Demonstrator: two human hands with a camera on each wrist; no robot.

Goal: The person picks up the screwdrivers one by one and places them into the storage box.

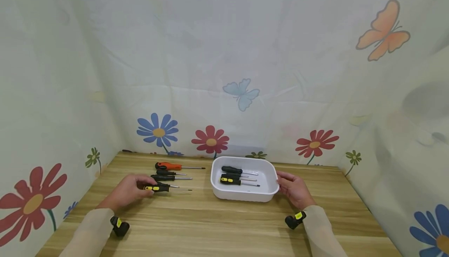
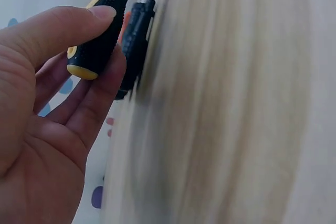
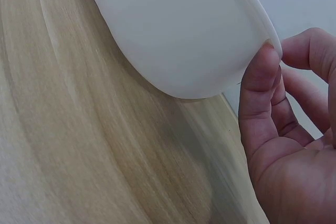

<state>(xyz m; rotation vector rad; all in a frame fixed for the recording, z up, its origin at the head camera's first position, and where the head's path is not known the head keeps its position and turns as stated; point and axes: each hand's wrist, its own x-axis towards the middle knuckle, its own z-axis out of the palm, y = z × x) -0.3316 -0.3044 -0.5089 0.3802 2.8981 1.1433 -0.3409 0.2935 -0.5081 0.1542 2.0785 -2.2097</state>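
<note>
My left hand [image 1: 130,190] pinches the black-and-yellow handle of a screwdriver [image 1: 161,187] between thumb and fingers, its shaft pointing right. In the left wrist view the handle [image 2: 107,38] is held just off the wooden surface, yellow butt end toward the palm. Beyond it lie an orange screwdriver [image 1: 172,166] and several black ones [image 1: 165,178], shafts to the right. My right hand [image 1: 295,190] grips the right end of a white plastic bin [image 1: 242,197], thumb and fingers at the rim. Inside the bin rest several screwdrivers, among them a black-and-yellow one [image 1: 230,179] and a black one [image 1: 231,169].
The wood-grain table [image 1: 210,225] is enclosed by a flower-and-butterfly patterned curtain [image 1: 242,124] behind and at both sides. The bin stands close to the back curtain, right of the loose screwdrivers. Each wrist wears a small black camera [image 1: 120,227].
</note>
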